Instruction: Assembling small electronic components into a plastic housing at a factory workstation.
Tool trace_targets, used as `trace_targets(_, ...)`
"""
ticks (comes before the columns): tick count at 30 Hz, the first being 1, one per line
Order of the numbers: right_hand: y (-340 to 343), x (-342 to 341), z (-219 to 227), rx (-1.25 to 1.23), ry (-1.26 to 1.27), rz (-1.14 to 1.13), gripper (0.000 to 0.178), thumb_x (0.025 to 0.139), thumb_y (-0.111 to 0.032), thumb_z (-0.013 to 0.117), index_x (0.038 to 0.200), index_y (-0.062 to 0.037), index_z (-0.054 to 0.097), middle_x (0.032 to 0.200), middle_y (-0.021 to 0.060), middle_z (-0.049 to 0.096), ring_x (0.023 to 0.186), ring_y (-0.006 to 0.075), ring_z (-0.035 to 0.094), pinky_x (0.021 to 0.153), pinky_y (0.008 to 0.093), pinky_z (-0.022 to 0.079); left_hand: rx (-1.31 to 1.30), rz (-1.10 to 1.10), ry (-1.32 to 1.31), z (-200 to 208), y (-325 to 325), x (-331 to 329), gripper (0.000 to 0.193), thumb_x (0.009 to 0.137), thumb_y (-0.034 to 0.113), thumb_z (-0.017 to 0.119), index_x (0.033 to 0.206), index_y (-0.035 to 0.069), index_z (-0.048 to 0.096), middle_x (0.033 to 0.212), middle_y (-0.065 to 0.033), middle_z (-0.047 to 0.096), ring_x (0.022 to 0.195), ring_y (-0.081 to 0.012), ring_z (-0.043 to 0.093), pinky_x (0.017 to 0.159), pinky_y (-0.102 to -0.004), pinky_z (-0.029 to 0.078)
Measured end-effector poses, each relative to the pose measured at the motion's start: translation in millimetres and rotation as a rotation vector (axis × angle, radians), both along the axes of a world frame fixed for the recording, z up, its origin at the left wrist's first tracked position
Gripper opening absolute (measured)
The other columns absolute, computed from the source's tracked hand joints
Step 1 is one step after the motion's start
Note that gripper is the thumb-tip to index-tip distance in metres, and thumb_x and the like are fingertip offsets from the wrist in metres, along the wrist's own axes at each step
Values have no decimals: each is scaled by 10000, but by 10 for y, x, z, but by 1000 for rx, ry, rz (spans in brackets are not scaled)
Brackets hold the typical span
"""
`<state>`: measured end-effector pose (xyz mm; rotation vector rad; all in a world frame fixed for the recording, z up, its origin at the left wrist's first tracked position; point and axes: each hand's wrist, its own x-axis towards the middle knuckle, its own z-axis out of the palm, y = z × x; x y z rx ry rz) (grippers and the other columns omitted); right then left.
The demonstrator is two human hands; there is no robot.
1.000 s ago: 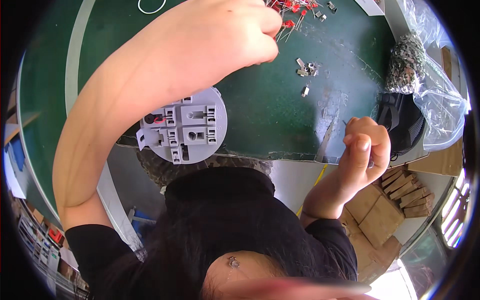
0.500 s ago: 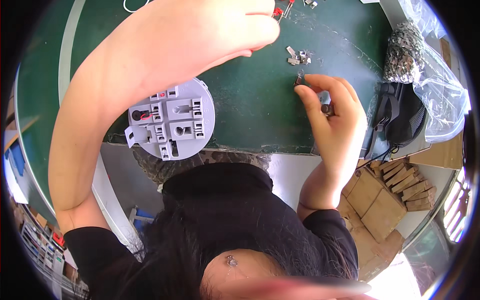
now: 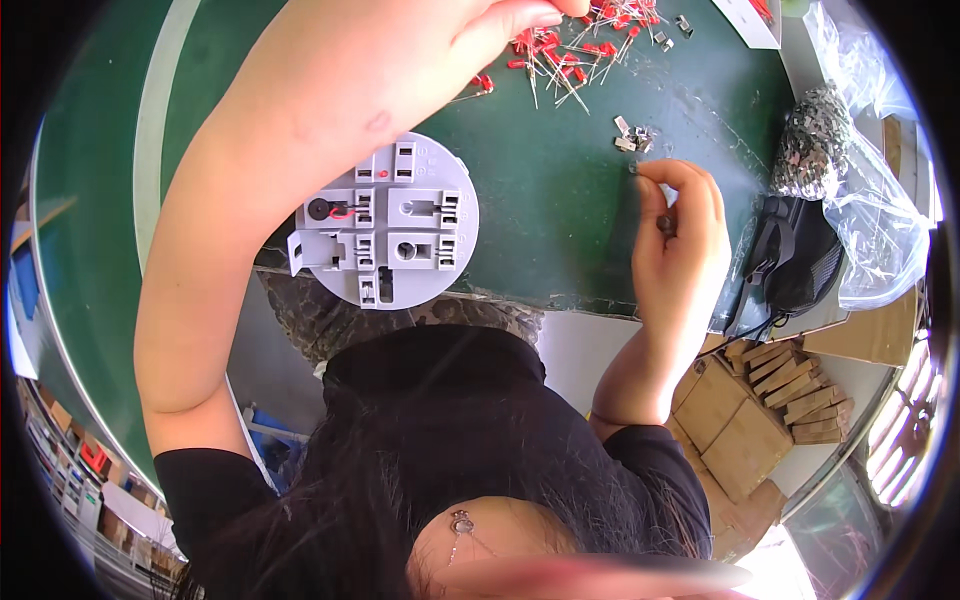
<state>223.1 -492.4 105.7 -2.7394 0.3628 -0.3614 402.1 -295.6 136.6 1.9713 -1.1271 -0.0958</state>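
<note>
My left hand reaches to the far edge of the view, beside a heap of red LEDs with long wire legs. Its fingertips are cut off or hidden, so I cannot see what they hold. My right hand is closed in a pinch near a small pile of metal clips. A tiny piece shows at its fingertips, and a dark rounded thing shows inside the curled fingers; neither can be made out. Under my left forearm lies a round grey plastic base with raised slots, a black round part and a red wire.
A clear plastic bag, a bag of metal pieces and a black pouch lie at the right edge of the green table. A white sheet is at the far right. Cardboard boxes stand below, right.
The view has shifted, bringing more of the red LEDs into sight. My left hand has moved farther away, past the frame's edge. My right hand keeps its pinch near the metal clips.
</note>
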Motion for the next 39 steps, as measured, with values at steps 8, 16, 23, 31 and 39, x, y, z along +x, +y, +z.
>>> trace_targets(8, 234, 83, 152, 201, -56, 112, 226, 853, 58, 681, 1039, -68, 698, 970, 111, 654, 717, 254, 639, 640, 333, 501, 213, -30, -200, 263, 173, -301, 128, 811, 18, 701, 928, 60, 671, 974, -85, 651, 910, -261, 647, 799, -369, 500)
trace_targets(16, 332, 123, 47, 278, -112, 304, 243, 804, 65, 734, 999, -78, 717, 947, 78, 659, 701, 213, 636, 589, 314, 490, 168, 198, 4, 120, 387, -318, 207, 828, 95, 697, 1034, 88, 710, 961, -84, 660, 880, -265, 647, 804, -373, 489)
trace_targets(23, 350, 59, 65, 312, -127, 287, 271, 746, 62, 792, 965, -83, 721, 908, 57, 664, 670, 198, 630, 566, 308, 487, -113, 265, 139, -261, 713, -733, 184, 812, -86, 726, 977, -5, 715, 1065, -136, 679, 984, -226, 665, 825, -324, 544)
trace_targets(31, 439, 101, 78, 316, -152, 335, 255, 751, 68, 791, 945, -71, 699, 902, 73, 699, 628, 188, 621, 549, 286, 479, 17, 358, -17, -422, 755, -1028, 175, 797, -68, 755, 945, 20, 725, 1045, -104, 663, 966, -222, 642, 783, -300, 543)
trace_targets(39, 488, 10, 91, 350, -127, 285, 288, 737, 107, 742, 959, -73, 704, 890, 63, 678, 634, 191, 626, 549, 295, 485, -42, 344, -56, -501, 671, -1020, 179, 785, -59, 763, 931, 37, 727, 1068, -94, 652, 965, -225, 630, 764, -309, 542)
